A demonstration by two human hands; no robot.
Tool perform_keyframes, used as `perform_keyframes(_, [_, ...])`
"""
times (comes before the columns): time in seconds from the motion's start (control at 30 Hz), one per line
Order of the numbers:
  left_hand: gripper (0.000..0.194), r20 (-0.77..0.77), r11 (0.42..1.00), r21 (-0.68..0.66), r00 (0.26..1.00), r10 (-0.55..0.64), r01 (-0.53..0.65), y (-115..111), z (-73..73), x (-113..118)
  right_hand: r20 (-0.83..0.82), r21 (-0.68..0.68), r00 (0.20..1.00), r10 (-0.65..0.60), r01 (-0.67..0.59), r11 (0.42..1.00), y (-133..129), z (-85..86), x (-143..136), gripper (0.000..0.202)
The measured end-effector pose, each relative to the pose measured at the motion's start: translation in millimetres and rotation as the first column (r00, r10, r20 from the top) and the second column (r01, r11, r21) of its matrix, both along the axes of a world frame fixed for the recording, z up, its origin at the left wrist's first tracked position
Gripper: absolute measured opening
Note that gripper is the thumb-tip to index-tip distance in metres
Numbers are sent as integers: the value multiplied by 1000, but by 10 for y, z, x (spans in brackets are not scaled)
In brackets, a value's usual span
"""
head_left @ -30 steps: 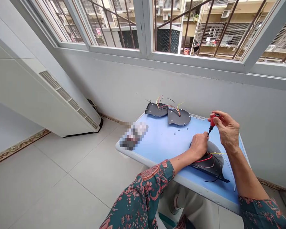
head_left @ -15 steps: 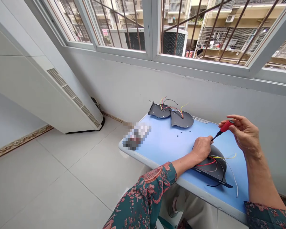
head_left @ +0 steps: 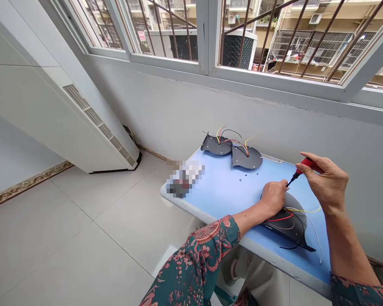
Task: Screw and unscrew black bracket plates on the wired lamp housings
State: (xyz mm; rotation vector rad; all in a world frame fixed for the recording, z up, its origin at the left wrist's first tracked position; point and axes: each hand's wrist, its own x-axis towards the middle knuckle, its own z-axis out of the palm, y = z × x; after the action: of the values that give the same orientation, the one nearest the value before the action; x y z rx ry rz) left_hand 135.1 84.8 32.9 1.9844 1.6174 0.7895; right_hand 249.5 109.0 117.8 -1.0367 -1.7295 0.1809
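Shifted further down the red screwdriver (head_left: 307, 162), the right hand (head_left: 328, 182) pinches its handle. The left hand (head_left: 274, 196) lies over the black plate (head_left: 298, 232); whether it pinches anything is hidden.

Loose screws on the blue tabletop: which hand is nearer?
Left. The left hand, on the black plate, is right of the screws; the right hand, holding the red screwdriver, is farther right.

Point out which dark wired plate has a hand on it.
The front plate, under the left hand; the two back plates have no hand on them.
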Motion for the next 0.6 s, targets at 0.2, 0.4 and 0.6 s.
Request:
perform_keyframes(0.2, [20,78,999,-15,996,30,-29,-8,-12,-19,-350,-171,863,365,-442,881,98,-88,70,29])
perform_keyframes(0.4, [17,62,999,-4,997,53,-53,-19,7,-28,-116,-12,988,99,-101,995,77,-122,22,21])
perform_keyframes(0.6, [14,63,997,6,995,73,-74,-41,11,-40,65,62,997,50,-54,997,-91,-23,-98,24])
